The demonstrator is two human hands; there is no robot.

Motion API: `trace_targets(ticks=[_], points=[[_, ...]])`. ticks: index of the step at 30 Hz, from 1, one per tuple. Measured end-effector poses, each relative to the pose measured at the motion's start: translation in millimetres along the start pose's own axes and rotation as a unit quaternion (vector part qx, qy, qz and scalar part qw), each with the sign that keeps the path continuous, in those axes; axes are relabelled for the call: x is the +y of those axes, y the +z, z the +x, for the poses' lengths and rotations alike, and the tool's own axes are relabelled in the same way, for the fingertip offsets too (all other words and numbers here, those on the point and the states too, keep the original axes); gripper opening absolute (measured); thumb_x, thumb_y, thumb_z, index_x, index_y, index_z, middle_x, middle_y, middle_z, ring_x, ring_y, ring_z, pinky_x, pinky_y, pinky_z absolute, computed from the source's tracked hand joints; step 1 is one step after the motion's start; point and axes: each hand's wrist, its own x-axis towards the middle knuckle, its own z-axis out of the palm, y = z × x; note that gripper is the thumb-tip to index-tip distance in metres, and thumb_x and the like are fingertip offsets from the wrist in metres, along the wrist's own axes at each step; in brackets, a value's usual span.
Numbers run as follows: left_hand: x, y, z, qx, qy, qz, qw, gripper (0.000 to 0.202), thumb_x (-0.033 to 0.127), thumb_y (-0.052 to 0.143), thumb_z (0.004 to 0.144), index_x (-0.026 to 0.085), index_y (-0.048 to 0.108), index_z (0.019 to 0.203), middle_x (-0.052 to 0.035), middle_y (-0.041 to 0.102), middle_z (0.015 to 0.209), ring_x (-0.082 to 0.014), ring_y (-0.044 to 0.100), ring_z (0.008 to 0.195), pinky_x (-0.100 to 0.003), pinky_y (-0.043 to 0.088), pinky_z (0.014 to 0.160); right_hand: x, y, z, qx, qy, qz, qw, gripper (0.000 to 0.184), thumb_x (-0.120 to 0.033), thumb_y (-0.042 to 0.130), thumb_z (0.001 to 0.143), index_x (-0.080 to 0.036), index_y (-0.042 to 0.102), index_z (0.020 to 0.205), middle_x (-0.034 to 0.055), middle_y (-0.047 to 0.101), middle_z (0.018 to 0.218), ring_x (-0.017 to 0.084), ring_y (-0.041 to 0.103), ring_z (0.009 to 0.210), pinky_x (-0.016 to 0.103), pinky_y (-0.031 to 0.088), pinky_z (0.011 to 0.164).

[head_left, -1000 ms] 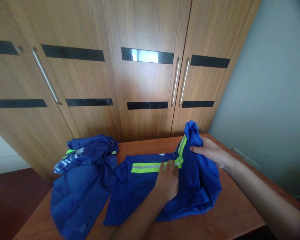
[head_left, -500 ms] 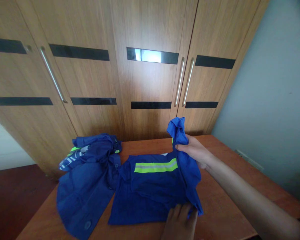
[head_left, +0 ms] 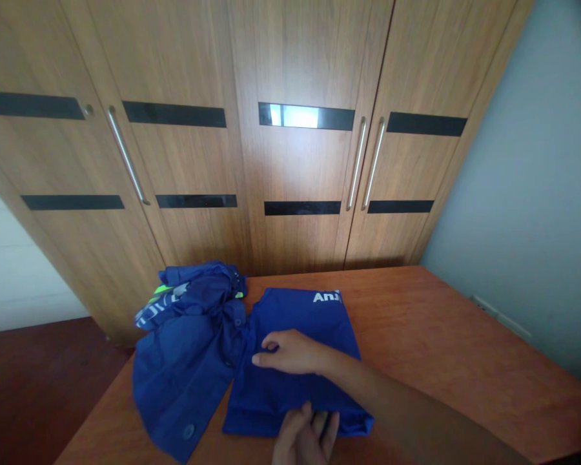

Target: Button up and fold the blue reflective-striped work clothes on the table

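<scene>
**Folded blue jacket pressed flat on the table**

On my feed, the folded royal-blue cloth work jacket (head_left: pixel 314 316) lies as a neat rectangle on the reddish-brown wooden table (head_left: pixel 440 349), near the table's middle and a little to the left. White lettering (head_left: pixel 327 298) shows at its far right corner.

The right hand (head_left: pixel 288 352) reaches in from the right and rests on top of the folded jacket. Its fingers point left and lie close together, laid on the cloth rather than closed around it, so I read it as pressing and not pinching.

The left hand (head_left: pixel 307 439) comes up from the bottom edge of the view, and its fingertips meet the jacket's near hem. The frame cuts off part of this hand, so I cannot tell whether it pinches the hem or only touches it.

Just left of the folded jacket, and touching its edge, a second blue work garment (head_left: pixel 188 361) lies crumpled in a heap. A yellow-green reflective stripe (head_left: pixel 159 292) shows at its far end and a round blue button (head_left: pixel 188 431) near its front corner.

Behind the table stands a brown wooden wardrobe (head_left: pixel 295 161) with black bands and long metal handles. A pale grey wall (head_left: pixel 537 194) runs along the right.
</scene>
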Motion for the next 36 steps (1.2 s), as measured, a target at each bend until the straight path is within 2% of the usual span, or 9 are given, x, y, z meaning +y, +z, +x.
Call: trace_targets(ticks=[4, 8, 12, 16, 20, 25, 29, 32, 36], points=[[6.7, 22.6, 1.5, 0.09, -0.027, -0.003, 0.996, 0.012, 0.017, 0.058, 0.083, 0.022, 0.065, 0.091, -0.0048, 0.073, 0.09, -0.0178, 0.069, 0.081, -0.036, 0.049, 0.088, 3.4, -10.5, -35.3, 0.068, -0.041, 0.003, 0.997, 0.038, -0.039, 0.055, 0.084, -0.016, 0.064, 0.114, 0.0083, 0.069, 0.109, 0.019, 0.065, 0.098, 0.029, 0.05, 0.086], [13.3, 38.6, 1.9, 0.073, -0.032, 0.015, 0.997, 0.016, 0.021, 0.053, 0.087, 0.018, 0.063, 0.1, -0.0059, 0.072, 0.08, -0.0174, 0.069, 0.071, -0.033, 0.052, 0.078, 20.8, -17.5, -95.3, 0.147, -0.053, -0.097, 0.983, 0.056, -0.036, 0.062, 0.079, -0.023, 0.049, 0.133, 0.0061, 0.049, 0.138, 0.022, 0.043, 0.128, 0.036, 0.034, 0.109], [22.3, 45.5, 0.7, 0.059, 0.041, 0.045, 0.996, 0.034, 0.013, 0.055, 0.084, 0.02, 0.058, 0.116, -0.0076, 0.072, 0.096, -0.0208, 0.07, 0.082, -0.037, 0.054, 0.079, 56.2, 0.1, -140.9, 0.224, 0.027, -0.194, 0.955, 0.082, -0.034, 0.068, 0.072, -0.028, 0.032, 0.144, 0.0034, 0.025, 0.154, 0.028, 0.022, 0.14, 0.046, 0.025, 0.114], [37.9, 47.1, 0.6, 0.045, 0.117, 0.057, 0.991, 0.048, 0.006, 0.056, 0.08, 0.026, 0.055, 0.123, -0.0071, 0.069, 0.113, -0.0248, 0.066, 0.101, -0.041, 0.054, 0.086, 86.0, 32.2, -151.2, 0.295, 0.062, -0.214, 0.929, 0.084, -0.017, 0.059, 0.072, -0.03, 0.023, 0.147, 0.0004, 0.016, 0.156, 0.027, 0.022, 0.14, 0.047, 0.03, 0.112], [52.5, 48.9, 1.9, 0.048, 0.129, 0.059, 0.989, 0.042, 0.009, 0.055, 0.083, 0.02, 0.056, 0.123, -0.0118, 0.068, 0.115, -0.0284, 0.065, 0.102, -0.047, 0.053, 0.088, 103.2, 51.0, -147.9, 0.369, 0.07, -0.2, 0.905, 0.085, 0.0, 0.04, 0.072, -0.032, 0.019, 0.147, -0.0012, 0.022, 0.154, 0.022, 0.029, 0.138, 0.044, 0.034, 0.111], [51.3, 49.6, 2.1, 0.072, 0.132, 0.073, 0.986, 0.04, 0.009, 0.052, 0.084, 0.013, 0.055, 0.123, -0.0147, 0.069, 0.111, -0.0281, 0.067, 0.099, -0.048, 0.053, 0.09, 112.0, 48.7, -155.4, 0.356, 0.043, -0.198, 0.912, 0.087, 0.003, 0.036, 0.071, -0.033, 0.017, 0.148, -0.0017, 0.025, 0.153, 0.021, 0.03, 0.138, 0.044, 0.034, 0.112], [35.6, 35.6, -1.1, 0.112, 0.191, 0.095, 0.97, 0.045, 0.009, 0.058, 0.081, 0.022, 0.056, 0.124, -0.0068, 0.069, 0.113, -0.0241, 0.063, 0.108, -0.04, 0.051, 0.096, 121.2, 44.4, -163.3, 0.351, 0.036, -0.185, 0.917, 0.088, 0.002, 0.035, 0.071, -0.031, 0.012, 0.149, 0.0019, 0.029, 0.151, 0.021, 0.032, 0.137, 0.046, 0.033, 0.112], [25.5, 19.1, -5.6, 0.16, 0.195, 0.101, 0.962, 0.05, 0.002, 0.058, 0.077, 0.029, 0.059, 0.119, 0.0001, 0.071, 0.109, -0.0208, 0.06, 0.114, -0.034, 0.051, 0.098, 130.6, 45.9, -165.8, 0.338, 0.04, -0.185, 0.922, 0.093, 0.004, 0.034, 0.068, -0.031, 0.006, 0.15, 0.0024, 0.029, 0.152, 0.021, 0.031, 0.137, 0.048, 0.032, 0.113], [26.2, 11.6, -8.6, 0.148, 0.169, 0.103, 0.969, 0.056, -0.001, 0.054, 0.076, 0.033, 0.058, 0.12, 0.0014, 0.072, 0.106, -0.0225, 0.063, 0.109, -0.038, 0.051, 0.096, 136.1, 48.2, -166.2, 0.296, 0.059, -0.211, 0.93, 0.094, 0.004, 0.032, 0.068, -0.034, 0.004, 0.15, -0.001, 0.019, 0.156, 0.021, 0.027, 0.139, 0.045, 0.029, 0.114]])
